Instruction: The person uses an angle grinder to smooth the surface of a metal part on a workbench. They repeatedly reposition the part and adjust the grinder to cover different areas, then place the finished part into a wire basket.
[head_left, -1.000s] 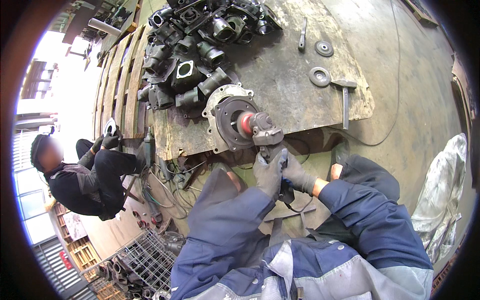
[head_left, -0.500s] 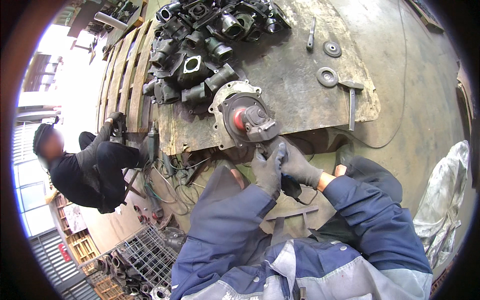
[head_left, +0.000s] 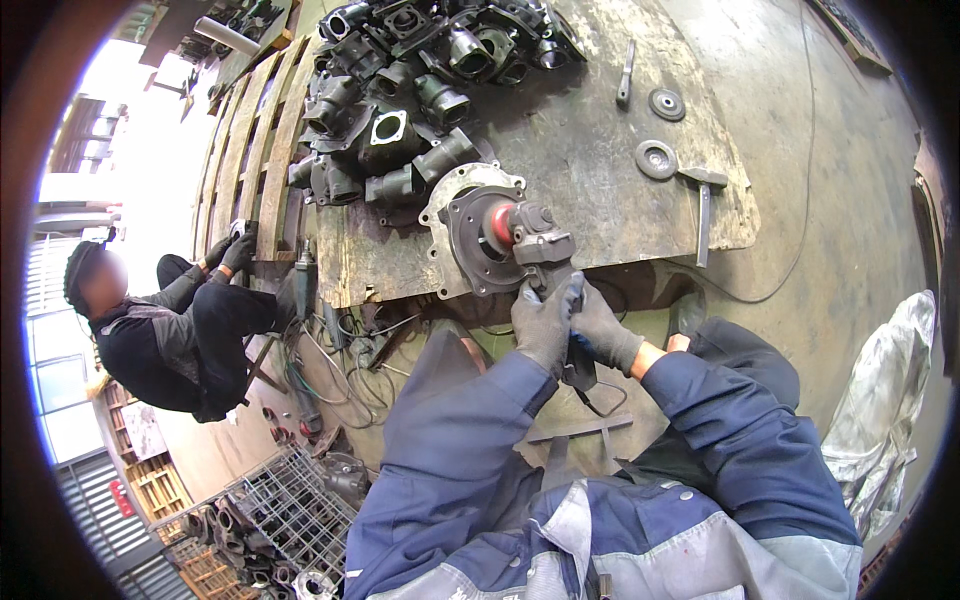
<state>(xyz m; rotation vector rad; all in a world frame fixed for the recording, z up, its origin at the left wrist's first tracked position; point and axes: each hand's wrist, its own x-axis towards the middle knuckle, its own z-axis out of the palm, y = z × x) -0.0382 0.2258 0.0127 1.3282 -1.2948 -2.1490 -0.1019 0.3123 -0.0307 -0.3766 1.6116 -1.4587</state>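
My left hand point(head_left: 545, 325) and my right hand point(head_left: 606, 330), both in grey gloves, are wrapped around the body of an angle grinder point(head_left: 546, 250). Its dark gear head has a red part at the front. That head is over a flanged metal casting point(head_left: 465, 235), which lies at the near edge of the wooden board. Whether the disc touches the casting I cannot tell, since the grinder head covers that spot. From the grinder's back end, a cord point(head_left: 604, 408) hangs down between my knees.
Dark metal castings point(head_left: 400, 95) are heaped on the board point(head_left: 600, 215). A hammer point(head_left: 704, 215), two discs point(head_left: 656, 159) and a wrench-like tool point(head_left: 626, 75) lie at its right. Left, another person point(head_left: 165, 335) crouches by a pallet point(head_left: 240, 150). Cables point(head_left: 345, 375) and a wire basket point(head_left: 300, 510) are nearby.
The grinder has shifted slightly right over the casting, both hands moving with it. At the left, the other person's hands have come closer together at the pallet.
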